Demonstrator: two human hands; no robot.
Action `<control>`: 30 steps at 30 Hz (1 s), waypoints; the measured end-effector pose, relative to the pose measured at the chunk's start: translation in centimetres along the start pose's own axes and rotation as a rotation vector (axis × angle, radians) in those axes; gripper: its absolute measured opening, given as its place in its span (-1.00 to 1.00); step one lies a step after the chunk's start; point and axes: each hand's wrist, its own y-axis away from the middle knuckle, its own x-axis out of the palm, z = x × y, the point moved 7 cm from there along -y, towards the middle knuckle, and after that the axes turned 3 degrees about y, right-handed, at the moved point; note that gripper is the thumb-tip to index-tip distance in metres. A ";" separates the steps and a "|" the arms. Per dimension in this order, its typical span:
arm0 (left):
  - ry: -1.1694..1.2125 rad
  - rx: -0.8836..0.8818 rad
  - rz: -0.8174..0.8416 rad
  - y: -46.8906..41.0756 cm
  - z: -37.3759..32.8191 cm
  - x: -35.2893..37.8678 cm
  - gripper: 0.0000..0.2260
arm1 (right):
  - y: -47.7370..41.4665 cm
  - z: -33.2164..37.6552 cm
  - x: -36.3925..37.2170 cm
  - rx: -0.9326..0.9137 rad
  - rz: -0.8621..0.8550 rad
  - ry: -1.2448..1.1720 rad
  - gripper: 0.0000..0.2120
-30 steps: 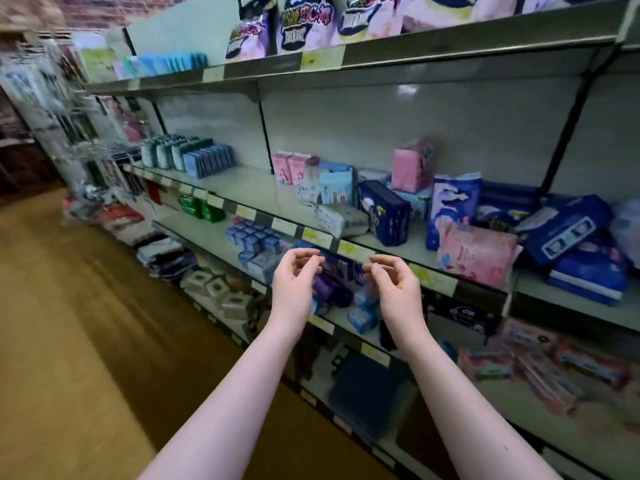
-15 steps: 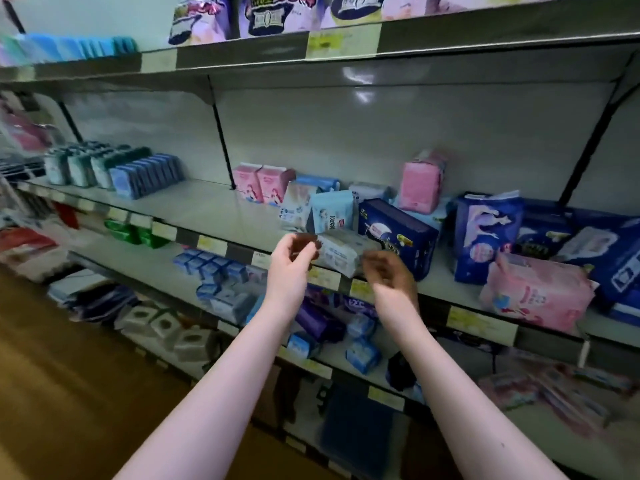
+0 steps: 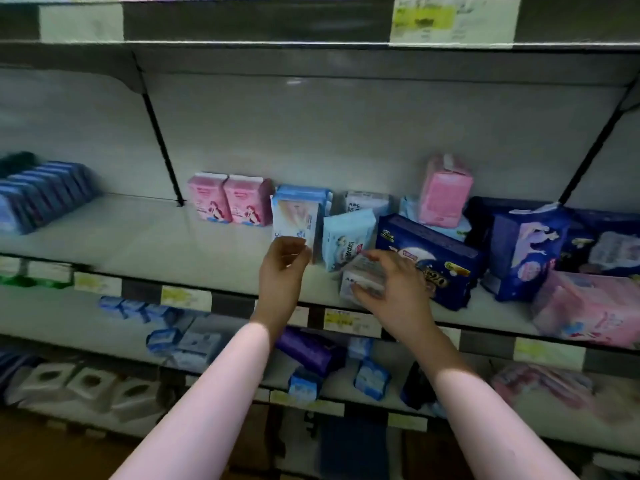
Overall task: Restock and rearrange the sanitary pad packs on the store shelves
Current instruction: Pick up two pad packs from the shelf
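Note:
On the middle shelf [image 3: 138,244] stands a cluster of pad packs. My left hand [image 3: 282,271] reaches up to a pale blue-and-white pack [image 3: 294,216] that stands upright, its fingertips pinching the pack's lower edge. My right hand [image 3: 394,292] is closed over a flat white pack [image 3: 358,277] that lies at the shelf's front edge. Just behind these are a light blue pack [image 3: 348,237] and a dark blue box [image 3: 433,258], which leans to the right of my right hand. Left of the pale pack, two pink packs [image 3: 228,200] stand side by side.
A tall pink pack [image 3: 445,192] sits on others at the back. Navy packs [image 3: 523,251] and a large pink pack [image 3: 588,306] crowd the right. A row of blue packs [image 3: 38,192] stands far left. Lower shelves hold a purple pack [image 3: 308,351] and small blue packs [image 3: 370,379].
The view has closed in on the middle shelf. Both hands have gone from empty in mid-air to the shelf: the left onto the pale pack, the right onto the flat white pack.

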 end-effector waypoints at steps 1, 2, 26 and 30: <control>-0.022 0.000 0.000 -0.8 0.4 -0.4 -0.91 | -0.1 0.1 0.5 0.000 0.010 0.071 -0.44; -0.049 -0.004 -0.003 -1.3 0.7 -0.8 -0.89 | 0.0 0.2 0.8 -0.005 0.021 0.128 -0.39; -0.378 -0.219 0.047 -8.7 6.5 -1.2 -0.23 | -0.7 0.6 -0.5 0.120 -0.205 0.029 -0.51; -0.333 -0.268 0.066 -9.4 7.3 -1.1 -0.19 | -0.9 0.6 -2.0 0.232 -0.266 -0.517 -0.60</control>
